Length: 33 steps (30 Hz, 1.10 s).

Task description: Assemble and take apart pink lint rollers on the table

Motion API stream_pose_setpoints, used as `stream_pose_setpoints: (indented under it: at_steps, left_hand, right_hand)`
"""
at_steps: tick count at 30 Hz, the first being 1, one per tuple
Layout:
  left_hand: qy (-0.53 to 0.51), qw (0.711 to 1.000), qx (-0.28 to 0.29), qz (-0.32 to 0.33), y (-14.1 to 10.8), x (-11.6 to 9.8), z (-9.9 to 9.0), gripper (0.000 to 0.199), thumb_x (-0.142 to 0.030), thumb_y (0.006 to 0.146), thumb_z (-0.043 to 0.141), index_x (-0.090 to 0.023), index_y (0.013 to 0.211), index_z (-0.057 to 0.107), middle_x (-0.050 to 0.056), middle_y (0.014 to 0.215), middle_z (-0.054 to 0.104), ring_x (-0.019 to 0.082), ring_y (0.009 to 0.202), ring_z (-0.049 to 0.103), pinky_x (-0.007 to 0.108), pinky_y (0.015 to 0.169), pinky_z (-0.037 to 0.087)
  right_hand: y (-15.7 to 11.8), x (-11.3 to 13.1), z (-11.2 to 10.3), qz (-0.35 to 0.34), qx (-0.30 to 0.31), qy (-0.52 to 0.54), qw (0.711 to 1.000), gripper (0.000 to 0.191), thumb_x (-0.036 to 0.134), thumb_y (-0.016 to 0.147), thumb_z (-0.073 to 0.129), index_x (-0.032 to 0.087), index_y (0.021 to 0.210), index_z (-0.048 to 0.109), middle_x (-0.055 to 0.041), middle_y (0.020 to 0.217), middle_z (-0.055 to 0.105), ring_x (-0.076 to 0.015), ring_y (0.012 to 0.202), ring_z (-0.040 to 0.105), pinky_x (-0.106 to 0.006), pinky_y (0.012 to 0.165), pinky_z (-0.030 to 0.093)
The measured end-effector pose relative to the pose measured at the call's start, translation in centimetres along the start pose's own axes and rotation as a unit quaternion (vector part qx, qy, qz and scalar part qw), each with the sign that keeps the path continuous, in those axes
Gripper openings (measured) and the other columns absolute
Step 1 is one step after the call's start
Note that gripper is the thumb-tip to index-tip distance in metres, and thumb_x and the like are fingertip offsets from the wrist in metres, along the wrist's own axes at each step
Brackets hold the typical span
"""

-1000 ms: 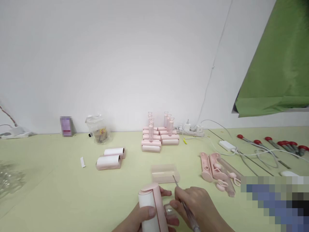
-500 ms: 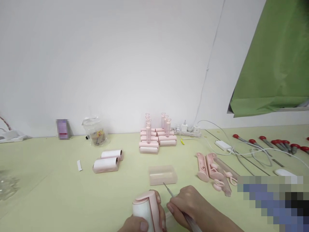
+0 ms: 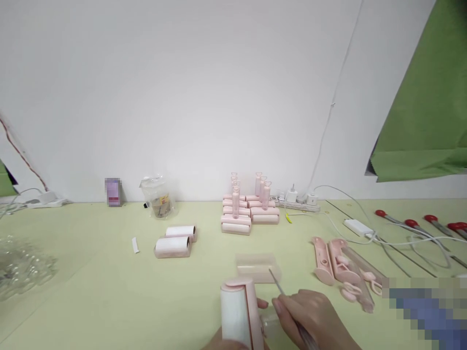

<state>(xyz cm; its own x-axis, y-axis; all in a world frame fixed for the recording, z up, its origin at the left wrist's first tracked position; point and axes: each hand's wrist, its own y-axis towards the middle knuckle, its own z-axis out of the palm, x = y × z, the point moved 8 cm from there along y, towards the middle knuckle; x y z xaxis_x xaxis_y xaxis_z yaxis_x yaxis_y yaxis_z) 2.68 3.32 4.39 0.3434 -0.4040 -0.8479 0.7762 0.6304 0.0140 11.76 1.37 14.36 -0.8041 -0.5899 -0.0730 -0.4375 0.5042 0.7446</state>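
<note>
My left hand (image 3: 215, 341) is wrapped round a lint roller (image 3: 235, 311), a white sticky roll in a pale pink holder, held upright at the bottom centre. Its fingertips show behind the holder. My right hand (image 3: 314, 316), just to the right, is closed on a slim metal tool (image 3: 279, 284), whose thin tip points up and left, apart from the roller. Most of the tool's handle is hidden by the fingers. A translucent part (image 3: 269, 324) shows between the hands, partly covered. Beyond them lies a clear pinkish roller cover (image 3: 257, 268).
Assembled pink lint rollers (image 3: 236, 224) with upright handles stand near the wall. Two white rolls in covers (image 3: 172, 247) lie left. Pink holder parts (image 3: 323, 262), white cables (image 3: 337, 228) and red-tipped tools (image 3: 411, 223) lie right. Clear plastic pieces (image 3: 22, 267) are far left.
The view has turned left, so the table things appear further right. The lint roller is held more upright, and more of the left hand is hidden. The tool stays in the right hand.
</note>
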Motion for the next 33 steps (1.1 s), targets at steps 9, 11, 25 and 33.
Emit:
stream_pose_setpoints:
  at_steps: [9,11,25,33]
  left_hand:
    - [-0.01,1.0,-0.01,-0.013,-1.1,-0.7,-1.8,0.074,-0.046,0.059,0.061,-0.024,0.125,0.038,-0.001,0.055,0.058,0.02,0.058,0.057,0.032,0.06,0.043]
    - [-0.027,1.0,-0.002,-0.012,-0.8,-0.9,-1.9,0.074,-0.053,0.059,0.057,-0.02,0.123,0.041,-0.002,0.05,0.055,0.017,0.049,0.054,0.029,0.055,0.042]
    - [0.012,0.995,-0.031,-0.096,-0.1,0.0,-2.5,0.047,-0.045,0.072,0.045,-0.006,0.089,0.064,0.014,0.09,0.064,0.026,0.093,0.054,0.034,0.085,0.036]
    - [0.018,0.979,-0.202,0.019,-0.1,-1.4,-4.8,0.053,-0.036,0.057,0.071,-0.016,0.103,0.054,0.006,0.084,0.062,0.019,0.079,0.056,0.031,0.074,0.041]
  right_hand:
    - [-0.5,-3.0,-1.3,-0.03,0.098,0.114,0.988,0.038,0.017,0.086,0.026,0.02,0.05,0.037,0.0049,0.038,0.041,-0.0088,0.035,0.036,-0.023,0.044,0.026]
    - [0.0,-6.9,-2.2,0.071,0.087,0.088,0.99,0.04,0.027,0.09,0.023,0.021,0.053,0.037,0.0046,0.04,0.041,-0.0099,0.037,0.04,-0.022,0.044,0.028]
    - [-0.9,-17.7,5.4,0.26,0.304,-0.118,0.909,0.018,0.018,0.08,0.042,0.021,0.064,0.051,-0.001,0.05,0.06,-0.0196,0.052,0.056,-0.027,0.055,0.03]
    - [-1.1,-18.4,6.9,0.28,0.32,-0.122,0.897,0.008,0.017,0.073,0.051,0.018,0.079,0.056,-0.0082,0.073,0.067,-0.0244,0.07,0.06,-0.027,0.057,0.031]
